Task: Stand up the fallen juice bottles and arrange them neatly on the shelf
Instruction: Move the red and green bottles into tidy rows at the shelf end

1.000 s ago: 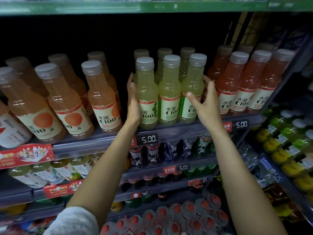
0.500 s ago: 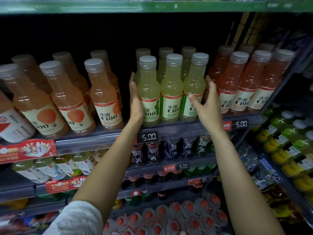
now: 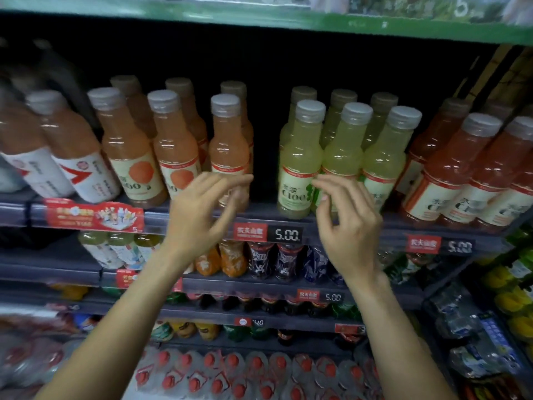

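Three yellow-green juice bottles (image 3: 343,151) stand upright in a tight front row on the shelf (image 3: 403,230), with more of the same behind them. To their left, across a dark gap, stands a row of upright orange juice bottles (image 3: 176,145). My left hand (image 3: 202,209) hovers in front of the rightmost orange bottle (image 3: 229,145), its fingers loosely bent and holding nothing. My right hand (image 3: 346,223) hovers in front of the middle yellow-green bottle's label, fingers loosely curled, also holding nothing. I see no bottle lying down.
Red-pink juice bottles (image 3: 450,174) fill the shelf's right end and white-labelled bottles (image 3: 75,157) its left end. A 5.00 price tag (image 3: 285,234) hangs on the rail. Lower shelves hold more drinks, and a side rack at the right holds yellow bottles (image 3: 513,301).
Both hands have come off the sides of the yellow-green bottle group and drawn back and lower. The left hand now sits before the orange row. The view has shifted left.
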{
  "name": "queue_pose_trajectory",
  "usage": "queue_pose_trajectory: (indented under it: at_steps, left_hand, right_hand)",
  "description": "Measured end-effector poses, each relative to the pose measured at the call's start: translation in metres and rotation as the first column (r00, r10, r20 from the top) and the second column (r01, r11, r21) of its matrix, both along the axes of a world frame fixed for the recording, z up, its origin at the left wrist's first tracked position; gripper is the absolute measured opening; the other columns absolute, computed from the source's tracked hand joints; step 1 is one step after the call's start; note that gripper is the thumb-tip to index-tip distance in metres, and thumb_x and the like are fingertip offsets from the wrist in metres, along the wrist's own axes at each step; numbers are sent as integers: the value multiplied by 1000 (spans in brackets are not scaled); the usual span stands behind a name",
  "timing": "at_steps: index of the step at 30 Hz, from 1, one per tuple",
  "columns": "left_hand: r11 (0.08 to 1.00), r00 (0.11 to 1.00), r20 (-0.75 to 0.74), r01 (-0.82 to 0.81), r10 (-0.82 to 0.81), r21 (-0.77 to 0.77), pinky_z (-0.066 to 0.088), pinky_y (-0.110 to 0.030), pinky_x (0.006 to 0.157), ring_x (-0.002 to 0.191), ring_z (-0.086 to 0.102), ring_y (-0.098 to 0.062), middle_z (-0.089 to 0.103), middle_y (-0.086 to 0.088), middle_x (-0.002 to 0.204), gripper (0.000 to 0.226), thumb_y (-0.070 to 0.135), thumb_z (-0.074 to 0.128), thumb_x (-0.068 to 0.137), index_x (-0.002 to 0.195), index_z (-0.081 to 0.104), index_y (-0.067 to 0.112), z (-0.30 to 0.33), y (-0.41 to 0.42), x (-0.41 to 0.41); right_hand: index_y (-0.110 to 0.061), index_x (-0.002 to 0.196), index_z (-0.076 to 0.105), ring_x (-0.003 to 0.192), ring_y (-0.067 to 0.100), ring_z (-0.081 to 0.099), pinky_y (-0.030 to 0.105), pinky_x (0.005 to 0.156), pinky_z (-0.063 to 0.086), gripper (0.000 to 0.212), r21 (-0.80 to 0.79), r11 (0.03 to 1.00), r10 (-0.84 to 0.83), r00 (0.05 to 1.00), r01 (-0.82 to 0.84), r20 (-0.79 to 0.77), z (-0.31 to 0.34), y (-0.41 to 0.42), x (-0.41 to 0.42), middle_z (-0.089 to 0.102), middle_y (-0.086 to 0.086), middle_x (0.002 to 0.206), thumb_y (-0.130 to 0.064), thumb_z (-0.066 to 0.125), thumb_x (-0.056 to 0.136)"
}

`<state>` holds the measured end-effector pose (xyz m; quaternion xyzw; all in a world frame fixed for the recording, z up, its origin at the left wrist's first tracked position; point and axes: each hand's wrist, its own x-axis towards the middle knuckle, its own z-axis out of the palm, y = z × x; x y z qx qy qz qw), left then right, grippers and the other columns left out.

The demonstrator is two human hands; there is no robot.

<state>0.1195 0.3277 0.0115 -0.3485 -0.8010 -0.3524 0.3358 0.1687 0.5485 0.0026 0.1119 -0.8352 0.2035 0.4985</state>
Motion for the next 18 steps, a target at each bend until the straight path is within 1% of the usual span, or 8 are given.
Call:
queue_pose_trajectory:
  at_steps: [1, 3, 5, 7, 9, 11, 14, 18]
  left_hand:
    - [997, 994, -96, -38, 45, 73, 46, -23, 85, 96, 59, -11, 67, -3, 103, 25, 14, 48, 97, 110, 66, 4, 2, -15, 1]
    - [964, 972, -184, -95, 144, 249, 46, -26, 86, 95, 59, -13, 63, -1, 103, 22, 8, 47, 96, 110, 62, 3, 2, -45, -6]
    - [900, 963, -158, -133, 216, 416, 46, -37, 91, 104, 57, -24, 60, -8, 111, 24, 2, 47, 94, 116, 55, 2, -6, -68, -26]
    - [818, 978, -27, -158, 207, 553, 42, -42, 99, 114, 52, -33, 53, -21, 122, 30, 1, 46, 93, 123, 48, -4, -15, -85, -48]
    - [750, 984, 159, -168, 85, 639, 37, -41, 108, 127, 45, -30, 45, -23, 136, 40, 13, 46, 96, 133, 39, 0, -21, -106, -66]
    - [731, 955, 290, -150, -68, 666, 30, -42, 115, 138, 36, -22, 35, -15, 149, 52, 35, 45, 95, 141, 30, 15, -23, -117, -79]
    - [704, 906, 351, -90, -235, 705, 26, -46, 117, 142, 29, -16, 28, -6, 155, 64, 63, 44, 89, 141, 26, 31, -12, -129, -99]
    - [663, 825, 427, -88, -370, 744, 27, -45, 116, 140, 34, -14, 33, -1, 153, 60, 64, 36, 89, 141, 31, 35, -2, -137, -121]
  right_hand:
    - [-1, 105, 67, 100, 20, 63, 23, 93, 46, 23, 22, 999, 26, 1000, -26, -3, -1, -8, -2, 68, 10, 104, 2, 53, 87]
    - [-2, 105, 68, 100, 20, 63, 24, 92, 47, 23, 19, 998, 64, 998, -64, 7, 1, -29, -10, 68, 10, 104, 2, 53, 88]
    - [-3, 108, 67, 104, 19, 61, 23, 95, 45, 22, -18, 996, 93, 995, -92, 46, 2, -48, -19, 66, 9, 108, -1, 53, 90]
    - [-5, 112, 64, 109, 19, 57, 21, 98, 41, 23, -73, 991, 116, 988, -108, 102, 4, -68, -29, 63, 8, 114, -6, 52, 92]
    - [-6, 115, 63, 113, 17, 54, 14, 100, 35, 25, -128, 985, 129, 983, -112, 132, 5, -91, -40, 60, 8, 117, -11, 51, 93]
    - [-5, 115, 62, 113, 18, 53, 10, 99, 31, 27, -158, 983, 116, 983, -93, 142, 3, -103, -48, 59, 9, 118, -14, 49, 93]
    - [-6, 117, 60, 114, 25, 52, 13, 97, 31, 31, -178, 984, 29, 988, -2, 149, 0, -120, -61, 56, 12, 120, -18, 48, 92]
    - [-4, 123, 53, 115, 25, 48, 18, 93, 29, 39, -263, 953, -106, 978, 152, 180, -1, -138, -75, 51, 15, 123, -27, 49, 92]
